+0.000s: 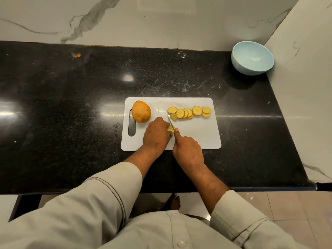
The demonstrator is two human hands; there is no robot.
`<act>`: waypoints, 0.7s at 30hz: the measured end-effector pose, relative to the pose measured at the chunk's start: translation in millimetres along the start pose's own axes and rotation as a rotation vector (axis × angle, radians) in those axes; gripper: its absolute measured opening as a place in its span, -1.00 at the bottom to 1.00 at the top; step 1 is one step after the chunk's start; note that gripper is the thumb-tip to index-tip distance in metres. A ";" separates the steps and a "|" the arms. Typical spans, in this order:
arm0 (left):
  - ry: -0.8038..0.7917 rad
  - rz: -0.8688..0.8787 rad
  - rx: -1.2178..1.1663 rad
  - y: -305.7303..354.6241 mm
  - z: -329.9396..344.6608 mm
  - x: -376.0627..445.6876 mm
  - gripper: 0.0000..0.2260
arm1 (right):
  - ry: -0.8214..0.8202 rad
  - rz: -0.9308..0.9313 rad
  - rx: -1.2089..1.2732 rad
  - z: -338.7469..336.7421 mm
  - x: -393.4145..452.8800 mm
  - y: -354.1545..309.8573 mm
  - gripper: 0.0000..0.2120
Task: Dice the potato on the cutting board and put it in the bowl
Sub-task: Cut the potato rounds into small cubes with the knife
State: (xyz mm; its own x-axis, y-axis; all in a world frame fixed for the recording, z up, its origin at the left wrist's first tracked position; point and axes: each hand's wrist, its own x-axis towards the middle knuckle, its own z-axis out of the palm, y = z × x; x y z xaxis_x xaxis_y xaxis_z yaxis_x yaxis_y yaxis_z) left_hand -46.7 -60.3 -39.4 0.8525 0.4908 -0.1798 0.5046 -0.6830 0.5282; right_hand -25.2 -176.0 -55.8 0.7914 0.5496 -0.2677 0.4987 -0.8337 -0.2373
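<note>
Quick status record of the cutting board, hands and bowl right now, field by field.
left hand: holds a small potato piece down on the cutting board
right hand: grips the knife, blade at that piece
slices: overlapping row on the board's far right
whole potato: uncut, far left of board by the handle slot
bowl: far right corner of counter, no potato visible inside

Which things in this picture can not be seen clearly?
Head view only:
- Potato piece being cut: mostly hidden under the left hand.
- Knife handle: hidden inside the right hand.
- Blue bowl: its inside bottom is too faint to judge.
</note>
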 end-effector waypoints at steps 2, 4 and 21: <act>0.001 -0.003 0.015 0.2 -0.4 0.6 -0.85 | -0.021 -0.018 -0.013 0.8 2.7 -3.8 -0.47; 0.009 -0.015 0.032 0.8 -0.7 0.9 -0.85 | -0.052 -0.028 -0.027 0.3 5.3 -4.8 -0.46; 0.013 -0.028 0.013 1.3 1.8 5.7 -0.79 | -0.090 -0.025 -0.040 7.8 -32.3 14.0 -0.42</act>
State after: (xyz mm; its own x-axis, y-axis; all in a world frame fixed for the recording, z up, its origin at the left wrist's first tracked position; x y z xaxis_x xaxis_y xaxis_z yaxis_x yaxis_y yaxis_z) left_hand -41.0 -59.3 -41.3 0.8365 0.5162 -0.1837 0.5297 -0.6760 0.5122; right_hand -46.5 -204.9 -57.8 0.7443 0.5715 -0.3456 0.5333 -0.8200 -0.2076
